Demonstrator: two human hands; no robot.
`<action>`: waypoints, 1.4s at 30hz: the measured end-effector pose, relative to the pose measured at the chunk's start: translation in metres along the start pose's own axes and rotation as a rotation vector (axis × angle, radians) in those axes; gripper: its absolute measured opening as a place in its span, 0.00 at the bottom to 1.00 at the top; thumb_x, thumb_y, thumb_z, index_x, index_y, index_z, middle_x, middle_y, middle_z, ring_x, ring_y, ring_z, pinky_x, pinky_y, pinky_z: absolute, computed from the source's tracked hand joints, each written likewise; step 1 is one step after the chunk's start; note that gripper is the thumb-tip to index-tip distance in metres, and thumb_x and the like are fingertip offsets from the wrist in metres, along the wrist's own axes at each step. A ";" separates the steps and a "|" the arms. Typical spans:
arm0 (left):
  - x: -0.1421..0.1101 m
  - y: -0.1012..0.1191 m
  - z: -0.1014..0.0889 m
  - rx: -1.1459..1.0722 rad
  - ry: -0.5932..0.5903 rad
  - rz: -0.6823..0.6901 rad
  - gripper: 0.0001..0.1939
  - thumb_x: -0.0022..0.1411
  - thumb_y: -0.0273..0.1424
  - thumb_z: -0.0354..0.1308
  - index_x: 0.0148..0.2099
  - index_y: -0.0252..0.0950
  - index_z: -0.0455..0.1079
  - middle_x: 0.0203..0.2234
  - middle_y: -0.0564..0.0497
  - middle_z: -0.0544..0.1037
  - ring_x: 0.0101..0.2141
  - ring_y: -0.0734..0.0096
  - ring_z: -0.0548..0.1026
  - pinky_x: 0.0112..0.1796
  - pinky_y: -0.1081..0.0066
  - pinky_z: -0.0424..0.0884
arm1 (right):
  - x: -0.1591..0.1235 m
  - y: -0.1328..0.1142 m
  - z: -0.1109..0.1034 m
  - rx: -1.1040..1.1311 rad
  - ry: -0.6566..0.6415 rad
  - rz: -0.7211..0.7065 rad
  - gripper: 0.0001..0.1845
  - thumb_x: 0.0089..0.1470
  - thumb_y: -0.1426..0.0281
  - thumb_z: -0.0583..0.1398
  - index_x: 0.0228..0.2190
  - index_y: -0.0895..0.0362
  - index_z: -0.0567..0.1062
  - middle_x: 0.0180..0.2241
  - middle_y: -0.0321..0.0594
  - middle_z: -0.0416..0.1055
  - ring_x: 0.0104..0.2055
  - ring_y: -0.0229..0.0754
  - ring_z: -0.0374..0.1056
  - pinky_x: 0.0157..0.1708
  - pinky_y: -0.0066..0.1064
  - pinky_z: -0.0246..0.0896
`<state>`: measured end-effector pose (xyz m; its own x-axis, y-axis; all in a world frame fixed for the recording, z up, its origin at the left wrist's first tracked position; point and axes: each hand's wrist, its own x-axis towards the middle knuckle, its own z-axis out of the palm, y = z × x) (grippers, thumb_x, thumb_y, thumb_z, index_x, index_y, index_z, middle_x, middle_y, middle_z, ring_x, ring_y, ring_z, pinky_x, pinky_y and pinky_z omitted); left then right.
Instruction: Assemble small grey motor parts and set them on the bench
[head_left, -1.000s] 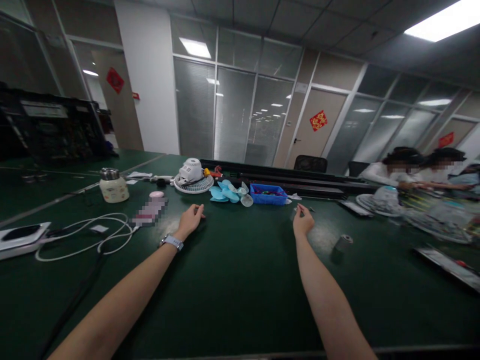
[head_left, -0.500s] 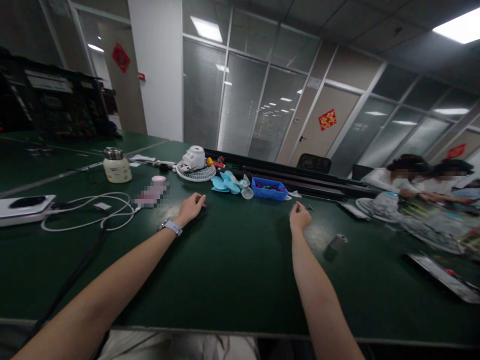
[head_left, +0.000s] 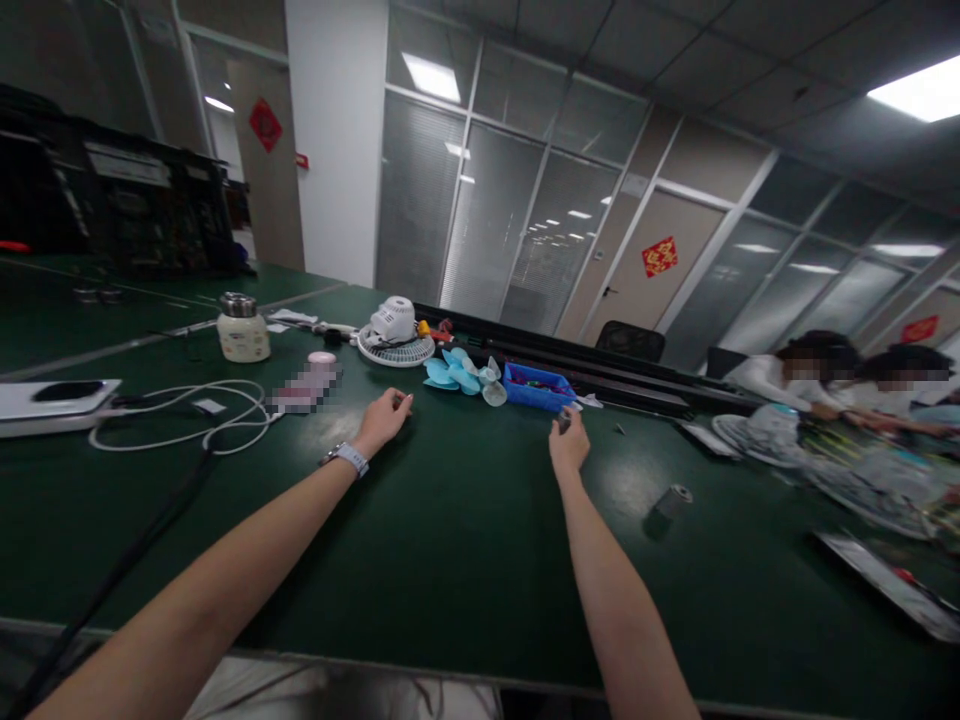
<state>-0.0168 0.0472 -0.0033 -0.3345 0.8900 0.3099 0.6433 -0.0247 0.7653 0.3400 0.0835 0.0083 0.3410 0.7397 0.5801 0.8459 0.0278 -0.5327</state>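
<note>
My left hand (head_left: 384,420), with a watch (head_left: 349,458) on its wrist, rests over the table with its fingers curled together; whatever is in them, if anything, I cannot make out. Just beyond it lie light-blue fan blades (head_left: 456,372) and a clear fan blade (head_left: 493,385). My right hand (head_left: 570,442) is closed around a small dark grey piece (head_left: 565,423), mostly covered by the fingers. A blue bin (head_left: 538,390) with small mixed parts stands right behind that hand. To its right lie a tiny dark piece (head_left: 619,429) and a grey metal cylinder (head_left: 674,500).
A white fan housing (head_left: 394,335) sits at the back beside long black bars (head_left: 525,345). On the left are a jar (head_left: 244,335), a phone (head_left: 306,388), white cable (head_left: 176,448) and a white device (head_left: 56,408). Two people work at the right near fan parts (head_left: 765,435).
My right hand has moved left towards the blue bin, and a dark grey piece now shows in it. My left hand stays nearly still. The camera view has shifted a little.
</note>
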 end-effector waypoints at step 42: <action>-0.002 0.029 0.026 -0.245 -0.151 0.287 0.09 0.61 0.37 0.58 0.39 0.38 0.75 0.35 0.47 0.80 0.38 0.68 0.76 0.38 0.69 0.71 | -0.094 -0.155 0.063 0.216 -0.468 -0.480 0.37 0.55 0.73 0.56 0.64 0.59 0.51 0.55 0.52 0.67 0.46 0.51 0.72 0.46 0.38 0.65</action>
<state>0.0208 0.0570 0.0038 -0.0486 0.8876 0.4579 0.5064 -0.3733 0.7773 0.1515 0.0517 -0.0025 -0.3031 0.8225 0.4813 0.7416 0.5208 -0.4228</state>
